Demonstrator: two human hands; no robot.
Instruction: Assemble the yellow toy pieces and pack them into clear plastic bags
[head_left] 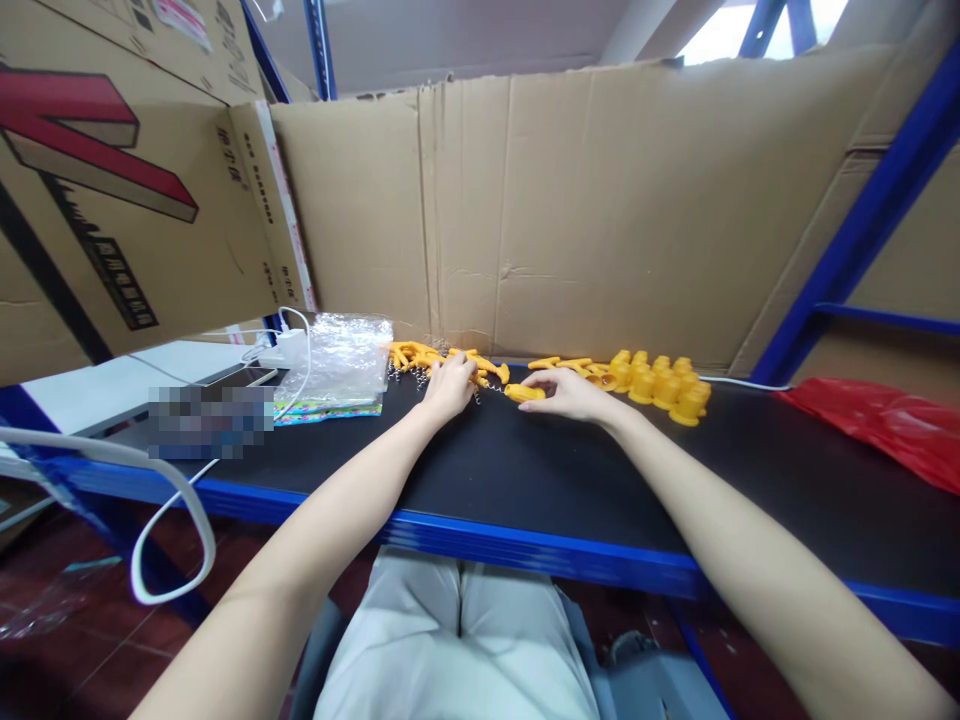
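My right hand point(566, 393) grips a yellow plastic corkscrew point(523, 392) between thumb and fingers, just above the black tabletop. A thin metal spiral shows at its left end. My left hand point(451, 388) reaches into a heap of yellow corkscrew handles point(411, 354) with metal spirals. Its fingers are curled down and closed, and what they hold is hidden. Behind my right hand lie more yellow handles point(555, 363). To the right of that hand, yellow cup-shaped plastic pieces point(664, 382) stand in rows.
Clear plastic bags point(341, 360) lie left of the heap, near a white charger point(292, 348) with cables. A red plastic bag point(874, 425) rests at the right. Cardboard point(600, 220) walls the back, and a blue rail point(540, 550) edges the table point(510, 480).
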